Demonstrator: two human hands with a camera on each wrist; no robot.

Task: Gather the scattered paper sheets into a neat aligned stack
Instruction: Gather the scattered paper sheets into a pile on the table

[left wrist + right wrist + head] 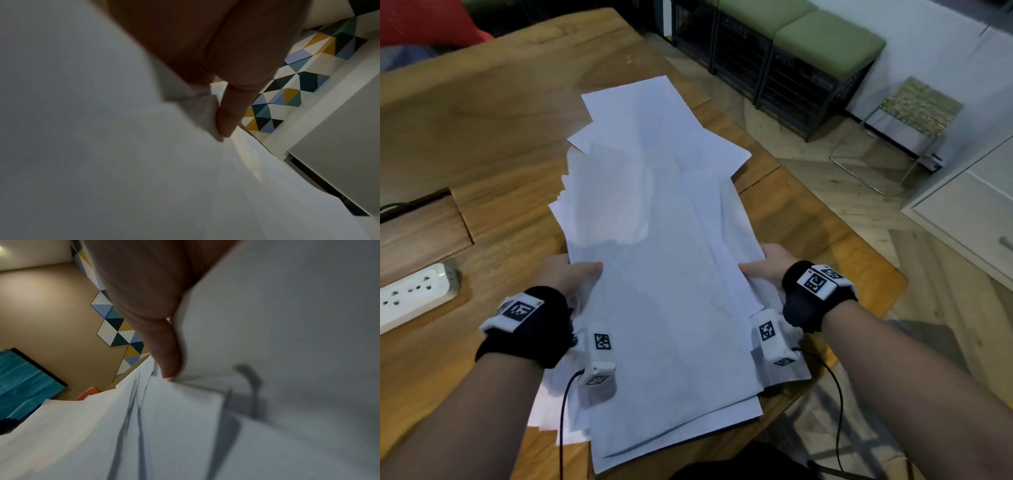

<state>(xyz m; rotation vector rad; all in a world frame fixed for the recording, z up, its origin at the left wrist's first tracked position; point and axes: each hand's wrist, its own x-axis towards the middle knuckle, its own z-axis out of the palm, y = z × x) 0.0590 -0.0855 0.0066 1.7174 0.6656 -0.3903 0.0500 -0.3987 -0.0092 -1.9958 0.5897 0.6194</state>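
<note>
While your fingers vanish under the paper sheets [654,240] and both wrist views blur, only thumbs show — your left hand [565,274] and right hand [767,263] each pinch a side edge. Thin, white, smooth and fanned unevenly, the sheets sit between your hands over the wooden table [482,120].

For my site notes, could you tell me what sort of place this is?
Probably an office lounge or meeting room: a large wooden table with a power strip, green cushioned benches, and geometric wall panels.
</note>
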